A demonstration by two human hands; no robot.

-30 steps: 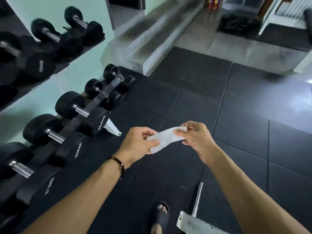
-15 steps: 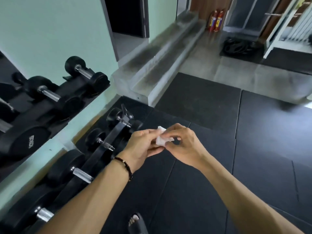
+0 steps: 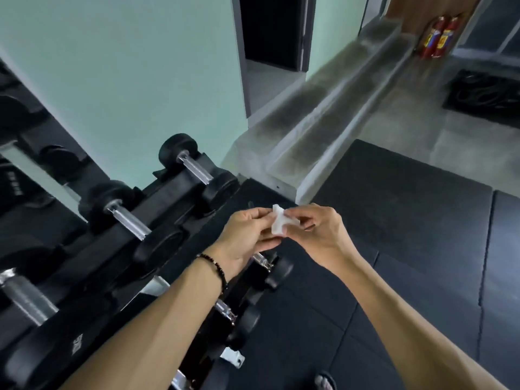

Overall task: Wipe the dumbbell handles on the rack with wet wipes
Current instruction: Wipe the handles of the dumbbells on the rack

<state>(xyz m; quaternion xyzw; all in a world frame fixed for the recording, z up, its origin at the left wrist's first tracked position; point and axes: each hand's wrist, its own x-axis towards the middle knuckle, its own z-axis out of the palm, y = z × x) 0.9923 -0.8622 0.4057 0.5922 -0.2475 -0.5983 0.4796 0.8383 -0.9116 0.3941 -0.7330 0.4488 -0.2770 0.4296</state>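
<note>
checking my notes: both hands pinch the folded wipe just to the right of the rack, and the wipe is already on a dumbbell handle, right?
Not quite. The head view shows the left hand and right hand pinching the folded wipe in the air, touching no dumbbell handle. The rest is right.

hands: left hand (image 3: pixel 247 235) and right hand (image 3: pixel 320 232) pinch a small folded wet wipe (image 3: pixel 280 222) at frame centre | rack (image 3: pixel 157 204): black dumbbells with metal handles, left half | floor: dark mats (image 3: pixel 422 235), right
</note>
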